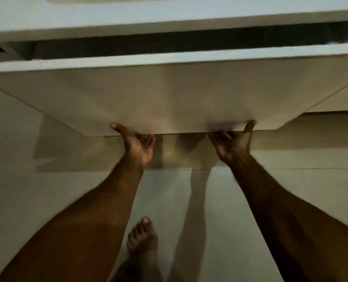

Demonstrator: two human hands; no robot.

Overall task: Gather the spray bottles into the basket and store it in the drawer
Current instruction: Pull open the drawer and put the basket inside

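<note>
A wide pale drawer [173, 94] stands slightly out from the cabinet, with a narrow dark gap along its top edge. My left hand [137, 144] and my right hand [233, 142] hold the bottom edge of the drawer front, palms up, thumbs on the face and fingers curled underneath. The hands are about a shoulder's width apart. Neither the basket nor any spray bottle can be seen; the inside of the drawer is too dark and narrow to make out.
A white countertop [169, 15] overhangs the drawer at the top. Pale glossy floor tiles [47, 190] lie below. My bare foot [142, 239] stands on the floor between my forearms. Another cabinet front [338, 100] adjoins on the right.
</note>
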